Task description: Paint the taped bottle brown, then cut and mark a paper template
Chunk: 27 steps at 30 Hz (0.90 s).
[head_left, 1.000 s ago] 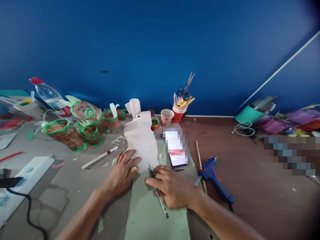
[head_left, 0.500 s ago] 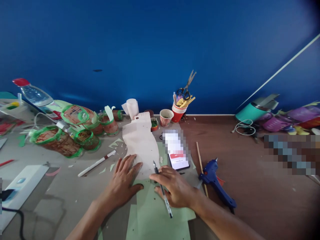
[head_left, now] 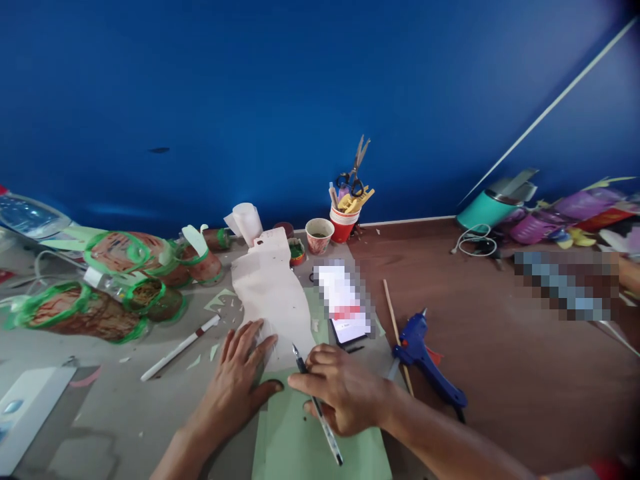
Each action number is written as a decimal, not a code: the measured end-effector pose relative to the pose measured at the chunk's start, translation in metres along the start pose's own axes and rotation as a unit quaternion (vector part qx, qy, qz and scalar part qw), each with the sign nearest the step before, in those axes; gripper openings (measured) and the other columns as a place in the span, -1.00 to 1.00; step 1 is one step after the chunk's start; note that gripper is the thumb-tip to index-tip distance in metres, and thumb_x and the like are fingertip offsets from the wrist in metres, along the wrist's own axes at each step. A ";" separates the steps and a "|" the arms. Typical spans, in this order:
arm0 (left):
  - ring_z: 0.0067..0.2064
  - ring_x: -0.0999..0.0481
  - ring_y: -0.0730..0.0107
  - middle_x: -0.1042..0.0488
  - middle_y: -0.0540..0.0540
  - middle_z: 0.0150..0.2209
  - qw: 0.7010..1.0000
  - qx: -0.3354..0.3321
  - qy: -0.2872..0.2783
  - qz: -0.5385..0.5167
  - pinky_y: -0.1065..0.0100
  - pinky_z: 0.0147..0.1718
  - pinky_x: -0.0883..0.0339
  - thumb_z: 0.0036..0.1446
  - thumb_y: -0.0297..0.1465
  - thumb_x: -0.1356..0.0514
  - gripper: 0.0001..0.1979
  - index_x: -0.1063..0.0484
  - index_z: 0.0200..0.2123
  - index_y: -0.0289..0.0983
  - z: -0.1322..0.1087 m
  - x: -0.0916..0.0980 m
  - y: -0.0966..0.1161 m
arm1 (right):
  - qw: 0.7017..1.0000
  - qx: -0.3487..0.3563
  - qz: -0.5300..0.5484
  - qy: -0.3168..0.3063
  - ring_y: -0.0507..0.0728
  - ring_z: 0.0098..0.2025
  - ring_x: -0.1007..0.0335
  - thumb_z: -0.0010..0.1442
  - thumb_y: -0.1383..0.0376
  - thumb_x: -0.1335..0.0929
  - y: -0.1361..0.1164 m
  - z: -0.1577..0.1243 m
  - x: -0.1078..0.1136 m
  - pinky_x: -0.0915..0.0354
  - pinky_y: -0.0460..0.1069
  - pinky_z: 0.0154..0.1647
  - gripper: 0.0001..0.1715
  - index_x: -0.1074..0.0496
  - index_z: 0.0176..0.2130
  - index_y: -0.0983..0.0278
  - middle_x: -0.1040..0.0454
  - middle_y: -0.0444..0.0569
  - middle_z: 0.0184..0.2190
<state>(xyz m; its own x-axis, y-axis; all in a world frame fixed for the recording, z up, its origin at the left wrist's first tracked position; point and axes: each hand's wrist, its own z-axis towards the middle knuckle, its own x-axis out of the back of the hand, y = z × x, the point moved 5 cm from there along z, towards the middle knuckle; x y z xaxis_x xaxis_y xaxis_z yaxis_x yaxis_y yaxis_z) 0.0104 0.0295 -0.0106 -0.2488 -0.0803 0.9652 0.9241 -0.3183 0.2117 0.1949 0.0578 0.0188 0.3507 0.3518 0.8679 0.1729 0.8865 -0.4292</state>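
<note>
A pen lies in the fingers of my right hand, its tip pointing up and away over the pale paper's lower right part. My left hand rests flat with its fingers apart on the lower left edge of the long pale paper. Beneath that paper and my right hand spreads light green paper. A phone with a lit screen, partly blurred out, lies just beyond my right hand.
Right of my hand are a blue glue gun and a wooden stick. A white marker and paper scraps lie left. Behind stand a patterned cup and a red cup holding scissors. Green-rimmed brown jars crowd the left.
The view has swung slightly right, so most things sit farther left. Part of another person's hand now shows at the right edge. My right hand keeps the pen; my left stays on the paper.
</note>
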 end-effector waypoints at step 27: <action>0.30 -0.06 -0.05 -0.10 -0.28 0.30 1.000 -0.004 0.002 -0.006 -0.20 0.20 0.05 0.12 -0.20 -0.20 -0.41 -0.19 0.21 -0.15 -0.001 0.003 0.003 | 0.914 -0.184 0.273 0.238 0.11 -0.27 -0.47 0.25 0.29 -0.28 0.006 0.005 0.002 -0.36 -0.03 -0.21 -0.74 -0.52 -0.16 0.30 -0.58 0.04 -0.32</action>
<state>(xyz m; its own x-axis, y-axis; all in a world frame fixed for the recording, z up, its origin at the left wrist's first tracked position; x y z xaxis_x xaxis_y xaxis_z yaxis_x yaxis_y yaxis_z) 0.0125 0.0274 -0.0075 -0.2617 -0.0807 0.9618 0.9182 -0.3278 0.2223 0.1921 0.0652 0.0187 0.8227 0.4627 0.3303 0.1203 0.4261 -0.8966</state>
